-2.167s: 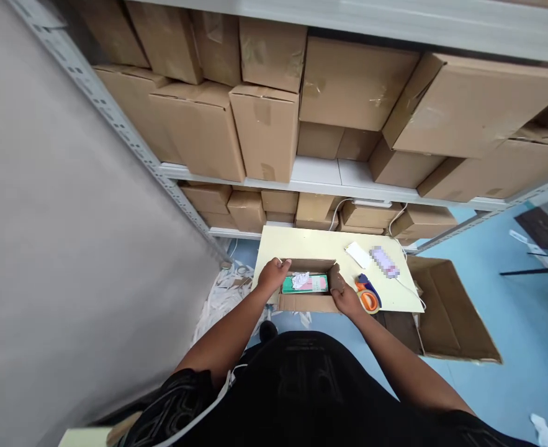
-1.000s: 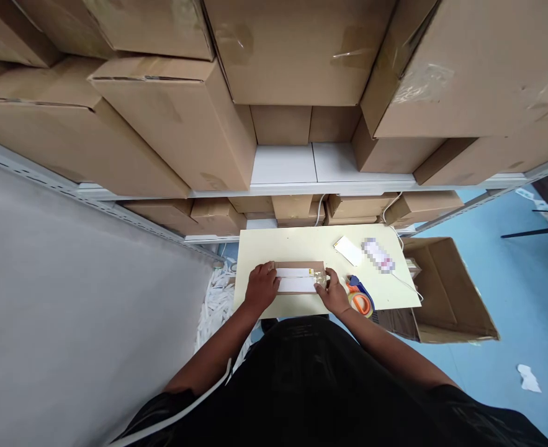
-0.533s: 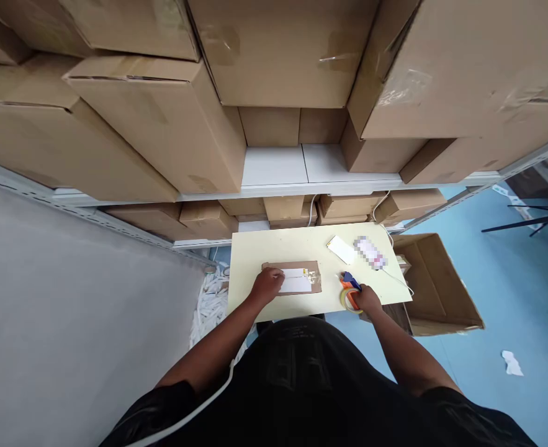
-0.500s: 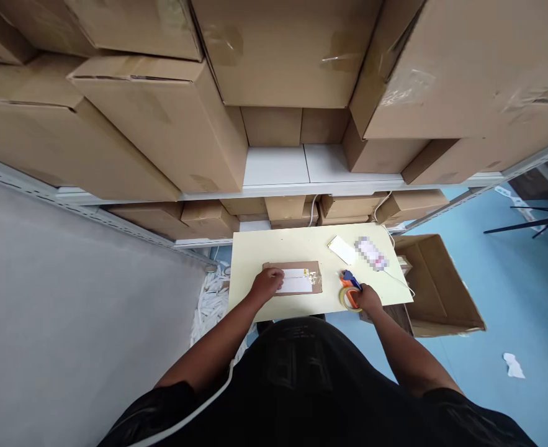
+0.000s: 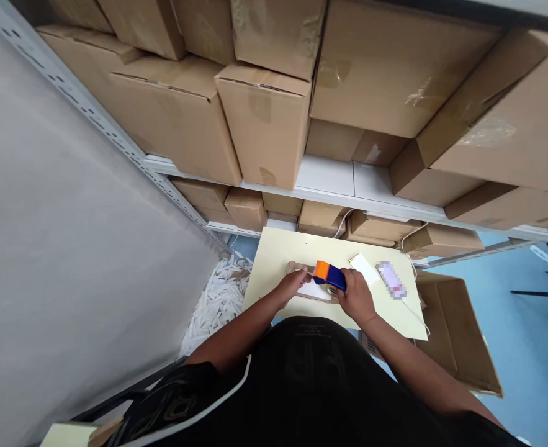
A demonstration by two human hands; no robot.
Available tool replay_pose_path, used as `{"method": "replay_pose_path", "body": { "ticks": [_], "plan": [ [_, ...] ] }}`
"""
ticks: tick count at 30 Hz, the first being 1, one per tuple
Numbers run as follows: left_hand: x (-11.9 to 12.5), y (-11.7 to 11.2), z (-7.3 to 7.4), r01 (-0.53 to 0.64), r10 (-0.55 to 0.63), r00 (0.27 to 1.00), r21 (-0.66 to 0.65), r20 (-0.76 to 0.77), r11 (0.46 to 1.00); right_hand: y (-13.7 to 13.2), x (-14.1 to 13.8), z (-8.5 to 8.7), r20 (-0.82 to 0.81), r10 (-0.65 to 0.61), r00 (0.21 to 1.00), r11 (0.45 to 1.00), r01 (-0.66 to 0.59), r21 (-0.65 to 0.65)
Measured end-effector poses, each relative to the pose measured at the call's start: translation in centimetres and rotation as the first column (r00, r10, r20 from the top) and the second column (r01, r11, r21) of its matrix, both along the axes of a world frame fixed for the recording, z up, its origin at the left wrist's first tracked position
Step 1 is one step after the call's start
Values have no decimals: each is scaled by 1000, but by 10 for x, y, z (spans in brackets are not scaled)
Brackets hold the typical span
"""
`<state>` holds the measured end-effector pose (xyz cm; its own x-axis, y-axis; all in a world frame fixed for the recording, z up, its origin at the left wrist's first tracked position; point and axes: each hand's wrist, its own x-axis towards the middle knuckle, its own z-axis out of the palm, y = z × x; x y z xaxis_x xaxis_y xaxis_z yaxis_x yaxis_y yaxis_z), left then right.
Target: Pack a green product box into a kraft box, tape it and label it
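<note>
Head view: the right hand [image 5: 358,297] is closed around an orange-and-dark-blue plastic tape dispenser [image 5: 333,277], whose orange end points toward the left hand [image 5: 291,288]. That left hand is partly curled, thumb and fingers drawn near together beside the orange end; whether it pinches anything, I cannot tell. Beneath both hands, flat brown cardboard packaging [image 5: 296,266] lies on a pale cream rectangular bench [image 5: 274,248], and a white paper sheet [image 5: 314,290] shows on it between them, partly hidden by the dispenser. Just beyond the right hand rests a white rectangular card [image 5: 365,269]; farther to that hand's right lies a blurred-out pale purple oblong [image 5: 391,279]. Well to the right of the right hand stands a large open brown carton [image 5: 455,329], and left of the left hand, white paper strips [image 5: 215,301] cover the floor.
</note>
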<state>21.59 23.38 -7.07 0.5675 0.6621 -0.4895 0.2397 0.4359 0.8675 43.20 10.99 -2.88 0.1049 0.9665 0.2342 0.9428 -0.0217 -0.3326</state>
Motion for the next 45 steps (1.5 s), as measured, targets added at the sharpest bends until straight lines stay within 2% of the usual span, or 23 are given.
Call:
{"method": "replay_pose_path", "body": {
  "ticks": [3, 7, 13, 16, 19, 22, 28, 31, 33, 35, 36, 38, 40, 42, 45],
  "plan": [
    [0, 1, -3, -81, 81, 997, 5, -7, 997, 10, -19, 5, 100, 73, 992, 993, -63, -101],
    [-5, 0, -9, -129, 132, 989, 55, -63, 990, 13, -30, 5, 164, 132, 978, 979, -102, -176],
    [-20, 5, -8, -156, 163, 982, 73, -94, 985, 21, -29, -1, 218, 233, 948, 955, -182, -233],
    [-41, 23, -10, -185, 219, 955, 176, -198, 967, 22, -21, 0, 236, 215, 948, 959, -160, -233],
    [-62, 42, -18, -127, 247, 905, 334, -347, 934, 20, -15, 3, 261, 201, 944, 960, -137, -246],
    [-69, 49, -34, -23, 226, 854, 399, -468, 917, 19, -17, 1, 275, 211, 938, 955, -137, -264],
    [-43, 25, -67, 65, 195, 809, 414, -555, 908, 21, -30, -7, 279, 192, 941, 957, -117, -265],
    [-39, 19, -75, 93, 176, 800, 409, -574, 908, 22, -33, -7, 268, 192, 944, 956, -118, -270],
    [-44, 21, -74, 99, 187, 786, 418, -590, 903, 23, -36, -7, 268, 191, 944, 956, -117, -267],
    [-52, 24, -69, 119, 228, 788, 505, -572, 855, 23, -38, -9, 272, 187, 944, 958, -114, -262],
    [-55, 24, -66, 146, 236, 811, 576, -535, 805, 23, -39, -10, 274, 185, 944, 959, -112, -261],
    [-59, 21, -58, 238, 151, 889, 720, -432, 652, 23, -39, -11, 276, 178, 945, 959, -104, -263],
    [-59, 14, -50, 344, -9, 920, 797, -391, 497, 24, -37, -12, 274, 166, 947, 958, -90, -271],
    [-55, 2, -44, 438, -69, 891, 807, -450, 396, 25, -34, -11, 268, 155, 951, 956, -76, -282],
    [-47, -13, -38, 521, 35, 827, 789, -561, 326, 25, -34, -9, 259, 154, 954, 955, -76, -288]
  ]
}}
